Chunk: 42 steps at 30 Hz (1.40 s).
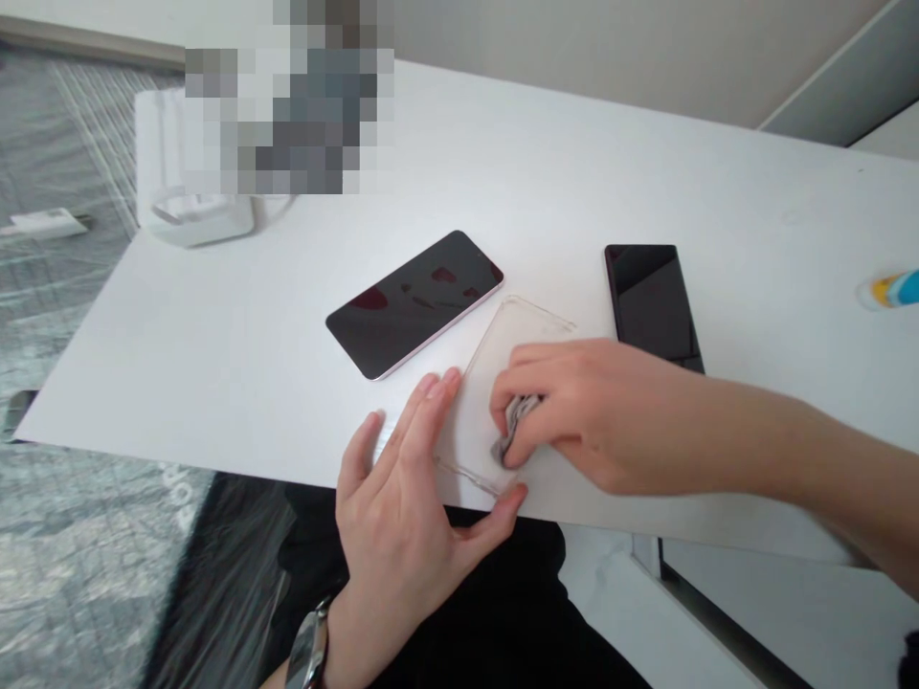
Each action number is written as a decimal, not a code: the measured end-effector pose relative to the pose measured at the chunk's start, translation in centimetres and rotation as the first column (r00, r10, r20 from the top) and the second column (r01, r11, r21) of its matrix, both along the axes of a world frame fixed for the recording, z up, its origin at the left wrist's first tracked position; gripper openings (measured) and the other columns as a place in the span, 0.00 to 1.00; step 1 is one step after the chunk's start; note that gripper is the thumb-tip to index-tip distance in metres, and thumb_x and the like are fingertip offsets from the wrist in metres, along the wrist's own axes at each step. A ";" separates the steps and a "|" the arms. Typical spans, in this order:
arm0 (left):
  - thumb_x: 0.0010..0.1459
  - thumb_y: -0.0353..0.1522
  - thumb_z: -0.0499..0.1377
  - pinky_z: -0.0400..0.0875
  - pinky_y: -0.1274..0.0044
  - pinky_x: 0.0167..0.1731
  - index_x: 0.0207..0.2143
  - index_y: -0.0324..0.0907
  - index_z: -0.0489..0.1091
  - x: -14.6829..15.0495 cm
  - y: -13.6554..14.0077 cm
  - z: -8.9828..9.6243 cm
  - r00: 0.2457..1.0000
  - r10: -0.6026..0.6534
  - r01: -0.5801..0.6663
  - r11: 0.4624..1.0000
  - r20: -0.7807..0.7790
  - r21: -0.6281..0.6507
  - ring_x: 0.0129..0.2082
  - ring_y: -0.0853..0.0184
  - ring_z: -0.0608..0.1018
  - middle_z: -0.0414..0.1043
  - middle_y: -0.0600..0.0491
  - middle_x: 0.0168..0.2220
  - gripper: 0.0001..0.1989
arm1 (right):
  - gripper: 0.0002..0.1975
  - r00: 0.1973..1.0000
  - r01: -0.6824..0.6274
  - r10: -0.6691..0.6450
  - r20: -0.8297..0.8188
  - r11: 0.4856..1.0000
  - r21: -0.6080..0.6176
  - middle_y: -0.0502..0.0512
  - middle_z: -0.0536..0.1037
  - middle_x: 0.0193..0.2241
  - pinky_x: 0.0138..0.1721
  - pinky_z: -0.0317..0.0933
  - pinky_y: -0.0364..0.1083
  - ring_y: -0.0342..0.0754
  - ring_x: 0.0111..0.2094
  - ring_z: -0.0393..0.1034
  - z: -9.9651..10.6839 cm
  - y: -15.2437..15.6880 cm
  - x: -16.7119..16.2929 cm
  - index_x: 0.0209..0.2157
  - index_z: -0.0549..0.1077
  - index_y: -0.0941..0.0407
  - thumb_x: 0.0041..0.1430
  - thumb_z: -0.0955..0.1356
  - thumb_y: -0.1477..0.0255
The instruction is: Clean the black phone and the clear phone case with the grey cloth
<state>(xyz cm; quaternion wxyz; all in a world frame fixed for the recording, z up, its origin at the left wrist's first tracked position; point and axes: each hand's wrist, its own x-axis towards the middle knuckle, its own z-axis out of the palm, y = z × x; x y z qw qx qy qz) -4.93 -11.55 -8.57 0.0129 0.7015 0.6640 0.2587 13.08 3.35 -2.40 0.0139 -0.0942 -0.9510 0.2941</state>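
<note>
- A clear phone case (pixel 503 354) lies flat on the white bench (pixel 236 335), at the near edge, right in front of me.
- My left hand (pixel 409 507) braces the case from the near-left side: fingers (pixel 431 402) stretched out flat and together along its left edge, thumb (pixel 503 507) spread wide and hooked at its near corner by the bench edge. It is open, pressing rather than gripping.
- My right hand (pixel 581 416) comes in from the right and rests on top of the case, covering its near-right half. Its fingers are curled tight around a small grey cloth (pixel 515 426), bunched up and pushed against the case's surface.
- Only the far end of the case shows past my right hand; the rest is under it or beside my left fingers.
- A phone with a pale rim (pixel 416 301) lies screen-up just beyond the case to the left, slanted, near its far corner; I cannot tell whether they touch.
- A second, black phone (pixel 650 301) lies just to the right of the case, partly behind my right hand.
- There is a watch (pixel 308 651) on my left wrist.
- A white box (pixel 193 206) stands at the far left of the bench, well apart from my hands.
</note>
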 end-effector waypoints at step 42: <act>0.59 0.48 0.66 0.58 0.65 0.66 0.70 0.34 0.55 0.0 0.0 -0.1 1.000 -0.010 0.010 0.999 -0.013 0.031 0.57 0.54 0.80 0.75 0.39 0.61 0.46 | 0.12 0.986 0.075 0.007 -0.164 0.868 0.490 0.58 0.83 0.45 0.35 0.69 0.49 0.51 0.43 0.75 -1.4 0.0 -0.3 0.45 0.80 0.61 0.70 0.64 0.82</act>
